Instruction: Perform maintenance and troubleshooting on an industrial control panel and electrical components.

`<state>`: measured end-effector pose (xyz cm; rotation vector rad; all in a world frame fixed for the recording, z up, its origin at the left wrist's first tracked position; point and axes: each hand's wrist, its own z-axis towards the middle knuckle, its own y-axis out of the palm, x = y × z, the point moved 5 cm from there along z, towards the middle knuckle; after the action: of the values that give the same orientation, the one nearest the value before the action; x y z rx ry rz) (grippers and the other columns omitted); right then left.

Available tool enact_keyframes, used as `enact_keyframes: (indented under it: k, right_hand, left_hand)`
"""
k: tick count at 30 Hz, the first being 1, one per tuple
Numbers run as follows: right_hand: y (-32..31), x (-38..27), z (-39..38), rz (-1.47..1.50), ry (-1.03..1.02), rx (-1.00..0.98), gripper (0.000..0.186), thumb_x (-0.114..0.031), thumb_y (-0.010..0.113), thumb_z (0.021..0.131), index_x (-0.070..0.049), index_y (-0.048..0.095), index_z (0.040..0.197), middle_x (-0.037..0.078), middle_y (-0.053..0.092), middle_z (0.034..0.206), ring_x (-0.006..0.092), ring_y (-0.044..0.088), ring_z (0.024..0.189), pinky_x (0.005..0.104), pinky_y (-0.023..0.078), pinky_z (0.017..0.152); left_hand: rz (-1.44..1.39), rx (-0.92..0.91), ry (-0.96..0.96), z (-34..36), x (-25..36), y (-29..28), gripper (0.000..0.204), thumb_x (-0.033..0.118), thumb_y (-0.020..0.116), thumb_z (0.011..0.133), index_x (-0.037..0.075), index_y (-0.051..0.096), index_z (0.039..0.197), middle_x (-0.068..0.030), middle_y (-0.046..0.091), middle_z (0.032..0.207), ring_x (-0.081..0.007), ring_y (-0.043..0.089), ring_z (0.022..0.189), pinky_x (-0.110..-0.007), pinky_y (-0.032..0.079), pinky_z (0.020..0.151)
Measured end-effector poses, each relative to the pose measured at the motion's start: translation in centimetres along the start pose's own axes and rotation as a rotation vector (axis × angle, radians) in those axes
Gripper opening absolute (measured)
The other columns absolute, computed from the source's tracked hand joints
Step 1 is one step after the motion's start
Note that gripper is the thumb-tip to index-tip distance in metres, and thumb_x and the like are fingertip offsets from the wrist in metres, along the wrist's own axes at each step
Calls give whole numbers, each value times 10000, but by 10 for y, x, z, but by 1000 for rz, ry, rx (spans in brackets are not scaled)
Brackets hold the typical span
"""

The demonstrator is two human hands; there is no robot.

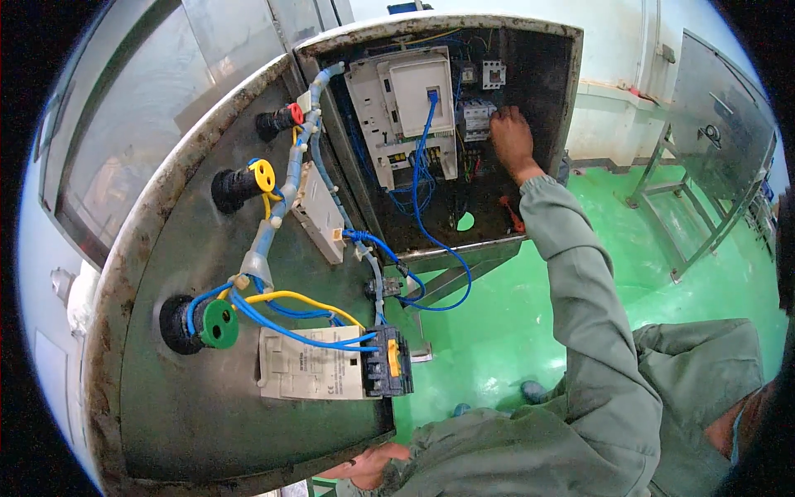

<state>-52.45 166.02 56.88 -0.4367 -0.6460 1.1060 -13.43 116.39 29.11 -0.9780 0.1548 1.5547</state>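
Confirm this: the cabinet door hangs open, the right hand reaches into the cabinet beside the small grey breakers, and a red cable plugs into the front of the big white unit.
One thing is wrong: the cable plugged into the big white unit is blue, not red. The head view shows it. The rest holds: the cabinet door hangs open, and the right hand reaches in beside the small grey breakers.

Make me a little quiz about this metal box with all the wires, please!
1. True or false: the right hand reaches inside the cabinet.
2. What colour is the cable plugged into the white unit? A red, B blue, C black.
3. Where is the left hand?

Key: 1 true. 2 B, the blue cable. 3 At the bottom edge of the open door.
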Motion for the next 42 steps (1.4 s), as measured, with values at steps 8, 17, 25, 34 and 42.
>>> enact_keyframes:
  k: [8,17,25,34,42]
  right_hand:
    - [6,1,-3,-150,-180,38,166,-114,581,829,-44,713,902,128,677,970,297,612,1024,385,544,848]
    - [14,3,10,72,-180,-60,160,-125,569,848,-71,710,901,145,677,969,325,644,996,416,577,804]
    - [8,11,6,62,-53,-122,167,-128,553,868,-56,692,926,168,682,935,331,665,976,434,581,773]
    - [-139,-57,-201,936,546,318,165,-83,587,929,-10,577,782,175,591,699,359,587,627,429,447,556]
    - [-277,-142,-325,1300,426,173,196,-49,808,728,-19,629,801,100,624,713,215,608,632,318,490,597]
  left_hand:
    - [-364,288,-509,106,-68,-18,1217,922,322,699,117,-72,1523,-181,-18,1593,-430,147,1441,-597,235,1123]
    - [-483,412,-783,95,-86,-22,1406,954,443,630,-21,-25,1528,-266,42,1578,-406,209,1435,-552,301,1118]
    - [-614,377,-808,157,-89,-41,1386,921,520,627,24,-18,1537,-244,70,1569,-384,242,1423,-542,292,1132]
    - [-731,402,-787,159,-87,-54,1152,887,367,734,130,83,1554,-144,117,1594,-394,249,1425,-549,221,1154]
    - [-864,285,-554,142,-80,-41,975,625,387,946,-34,-44,1521,-249,107,1568,-375,227,1430,-513,215,1156]
